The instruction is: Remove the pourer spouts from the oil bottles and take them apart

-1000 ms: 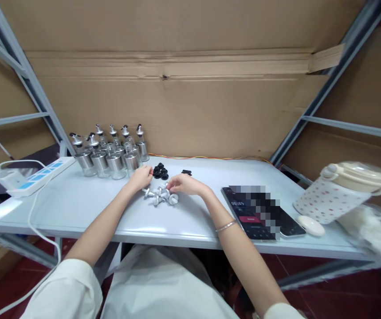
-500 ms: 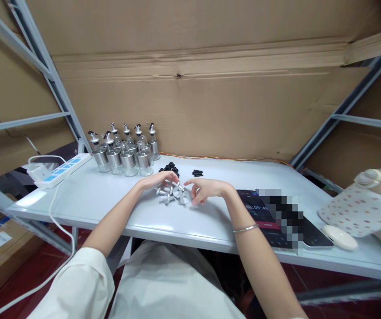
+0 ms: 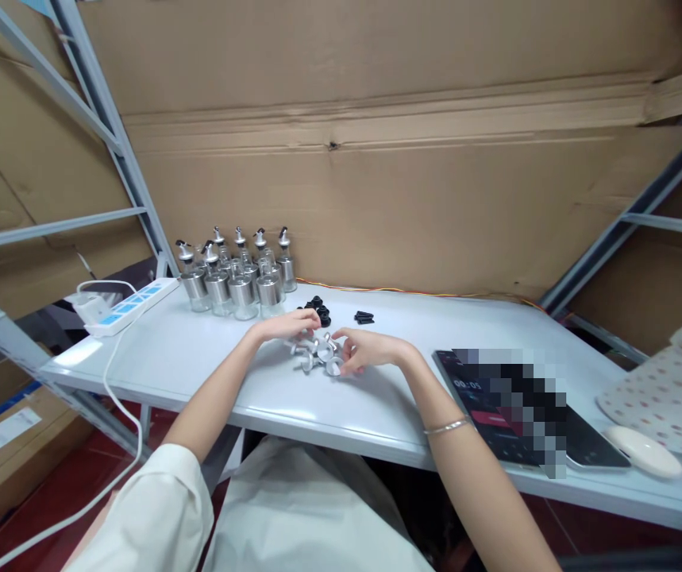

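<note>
Both my hands rest on the white table point(image 3: 198, 357) around a small heap of silver pourer caps point(image 3: 312, 355). My left hand point(image 3: 290, 324) lies over the heap's far left side, fingers curled down onto a cap. My right hand point(image 3: 365, 349) is at the heap's right side, fingers bent and pinching at one cap point(image 3: 334, 366). Just behind the hands lie a pile of black rubber rings point(image 3: 317, 307) and a few small black parts point(image 3: 364, 318). A cluster of several small glass bottles with silver pourers point(image 3: 238, 276) stands at the back left.
A white power strip point(image 3: 123, 306) with its cable lies at the left end. A tablet point(image 3: 483, 401), a phone point(image 3: 596, 449), a white mouse point(image 3: 644, 451) and a dotted pouch point(image 3: 668, 397) sit on the right. Cardboard walls and grey shelf struts enclose the table.
The head camera swung left, shifting everything rightward in view. My right hand lifted briefly off the caps, then came back down onto the heap's right side. The left hand stayed at the heap.
</note>
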`<action>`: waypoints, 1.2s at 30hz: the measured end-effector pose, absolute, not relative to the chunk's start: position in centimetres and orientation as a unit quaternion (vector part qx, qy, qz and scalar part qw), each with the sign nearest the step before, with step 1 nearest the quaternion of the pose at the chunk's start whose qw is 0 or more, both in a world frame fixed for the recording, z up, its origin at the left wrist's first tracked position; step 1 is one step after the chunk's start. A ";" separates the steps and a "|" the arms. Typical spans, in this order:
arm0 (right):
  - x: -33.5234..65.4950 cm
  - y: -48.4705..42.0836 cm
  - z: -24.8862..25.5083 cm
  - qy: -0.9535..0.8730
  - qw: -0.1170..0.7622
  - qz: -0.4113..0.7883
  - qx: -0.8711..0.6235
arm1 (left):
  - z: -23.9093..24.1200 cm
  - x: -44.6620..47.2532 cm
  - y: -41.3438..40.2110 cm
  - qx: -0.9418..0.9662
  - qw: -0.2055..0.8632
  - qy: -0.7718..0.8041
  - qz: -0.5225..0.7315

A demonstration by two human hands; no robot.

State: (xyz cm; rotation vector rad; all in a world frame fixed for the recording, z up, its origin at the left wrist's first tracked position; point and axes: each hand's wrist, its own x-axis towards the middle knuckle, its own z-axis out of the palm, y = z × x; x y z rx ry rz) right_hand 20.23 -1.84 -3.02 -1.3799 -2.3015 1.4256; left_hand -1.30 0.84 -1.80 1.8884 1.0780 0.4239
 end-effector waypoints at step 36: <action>21.1 -3.3 0.3 -0.720 0.346 0.388 -0.460 | -1.0 -10.0 -4.1 0.613 0.132 0.541 0.561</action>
